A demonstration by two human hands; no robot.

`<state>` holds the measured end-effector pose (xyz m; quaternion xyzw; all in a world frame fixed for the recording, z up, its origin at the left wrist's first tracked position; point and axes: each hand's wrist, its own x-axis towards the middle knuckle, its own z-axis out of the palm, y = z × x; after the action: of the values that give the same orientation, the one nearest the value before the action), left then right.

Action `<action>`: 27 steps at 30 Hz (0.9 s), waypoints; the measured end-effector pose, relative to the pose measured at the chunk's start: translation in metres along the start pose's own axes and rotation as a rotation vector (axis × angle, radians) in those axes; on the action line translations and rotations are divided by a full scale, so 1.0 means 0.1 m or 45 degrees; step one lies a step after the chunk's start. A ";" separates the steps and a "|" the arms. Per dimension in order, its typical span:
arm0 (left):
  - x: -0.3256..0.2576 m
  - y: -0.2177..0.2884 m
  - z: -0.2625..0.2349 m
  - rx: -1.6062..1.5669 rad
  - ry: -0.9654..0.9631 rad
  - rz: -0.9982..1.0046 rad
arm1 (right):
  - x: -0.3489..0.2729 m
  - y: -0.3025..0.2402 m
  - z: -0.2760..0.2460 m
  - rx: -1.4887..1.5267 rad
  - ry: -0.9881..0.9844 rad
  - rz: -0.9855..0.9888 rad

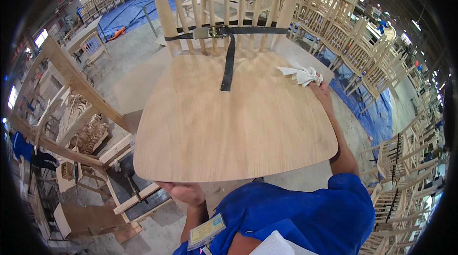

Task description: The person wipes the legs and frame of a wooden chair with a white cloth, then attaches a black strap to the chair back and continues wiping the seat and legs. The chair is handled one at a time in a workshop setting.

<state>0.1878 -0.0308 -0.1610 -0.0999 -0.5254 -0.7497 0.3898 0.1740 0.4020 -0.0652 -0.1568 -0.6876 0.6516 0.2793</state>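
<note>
A bare wooden chair (229, 126) faces me, its broad seat filling the middle of the head view and its spindle back rising at the far side. A black strap (260, 31) with a metal buckle (205, 32) runs around the lower spindles, its loose tail hanging onto the seat. At the seat's right rear edge, my right hand (322, 93) is closed on a crumpled white cloth (304, 76) lying against the wood. My left hand (185, 193) grips the front left edge from beneath; the seat hides part of its fingers.
Left of the chair stands a wooden frame (88, 93), with a hammer (132, 183) on a dark surface below it. A cardboard box (88, 219) sits at lower left. Stacked chairs (362, 54) line the right side, on blue sheeting (367, 112). Another person (24, 147) is at far left.
</note>
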 end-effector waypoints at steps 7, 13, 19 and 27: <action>1.47 -0.64 -0.65 -0.149 0.041 -0.719 | -0.43 0.13 0.79 0.105 0.070 -0.351; 1.86 0.02 -0.15 0.575 -0.272 -0.140 | -0.40 -0.16 1.15 0.504 -0.072 -0.289; 0.98 0.51 0.09 0.191 0.016 -0.060 | 0.85 0.17 1.68 0.667 -0.005 0.167; 1.95 -0.15 -0.02 0.710 0.254 -0.237 | -0.03 0.49 2.23 0.865 -0.325 0.157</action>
<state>0.0458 -0.1241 -0.0635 0.1336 -0.6768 -0.6152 0.3816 0.0380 0.2252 -0.1129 -0.0136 -0.4505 0.8727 0.1877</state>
